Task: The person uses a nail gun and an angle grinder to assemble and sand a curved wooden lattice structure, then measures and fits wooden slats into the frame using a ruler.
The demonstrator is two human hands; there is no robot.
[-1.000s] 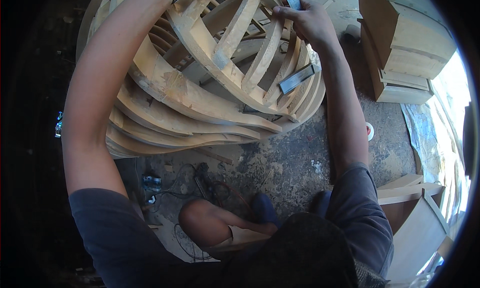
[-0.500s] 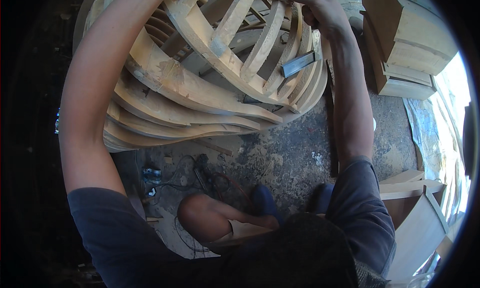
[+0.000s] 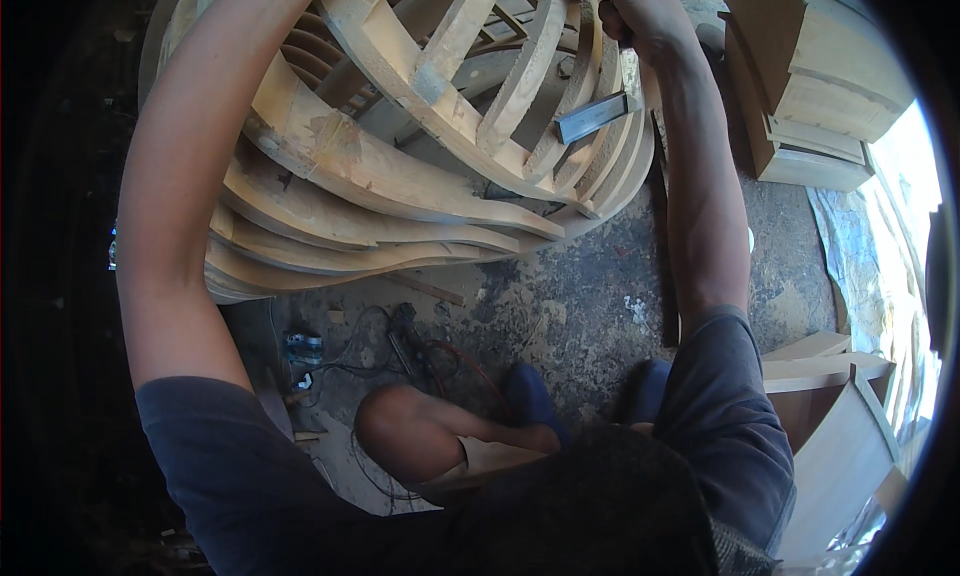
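Observation:
A large curved wooden frame (image 3: 340,156) of bent ribs and slats fills the upper middle. My left forearm (image 3: 215,106) reaches over its left side, and the hand lies beyond the top edge. At the upper right, my right hand (image 3: 645,21) is closed beside the ends of the slats (image 3: 530,61), its thumb stretched to the left. What its curled fingers hold, if anything, is hidden. Below that hand, a flat grey metal piece (image 3: 592,118) sticks out at a slant across the slats; how it is fixed cannot be made out.
Wooden box-like pieces (image 3: 815,86) stand at the right, with more curved woodwork (image 3: 835,446) below. Cords and a dark tool (image 3: 400,346) lie on the stained floor (image 3: 520,316) near my blue shoes (image 3: 530,391). A wood strip (image 3: 425,289) lies beside the frame.
The frame, metal piece and my right hand sit slightly higher in the picture. My left forearm has shifted slightly left, and its wrist is nearly past the top edge.

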